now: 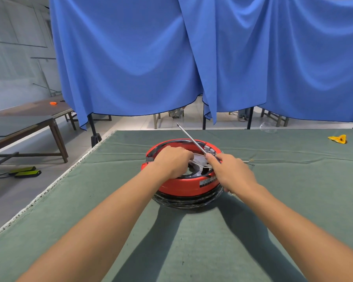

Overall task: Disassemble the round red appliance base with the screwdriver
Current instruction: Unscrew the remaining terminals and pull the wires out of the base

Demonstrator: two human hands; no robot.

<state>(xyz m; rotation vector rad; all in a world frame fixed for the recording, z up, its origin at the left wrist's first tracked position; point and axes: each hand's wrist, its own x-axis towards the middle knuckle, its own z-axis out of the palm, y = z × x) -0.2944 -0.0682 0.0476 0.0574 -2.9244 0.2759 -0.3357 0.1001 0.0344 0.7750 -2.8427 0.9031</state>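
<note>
The round red appliance base (183,188) sits on the green cloth of the table (90,200), its open top facing up with a black ring beneath it. My left hand (172,159) reaches into the open top with curled fingers; what they hold is hidden, though a thin white wire (198,165) runs out from under them. My right hand (230,171) grips the screwdriver, whose metal shaft (190,138) points up and away to the far left, tip in the air. The handle is hidden in my palm.
A yellow object (338,138) lies at the table's far right, beside a clear plastic piece (268,127). Thin wires (249,162) trail right of the base. Blue curtains (171,58) hang behind the table. Wooden benches (29,123) and black pedals (25,171) are on the left.
</note>
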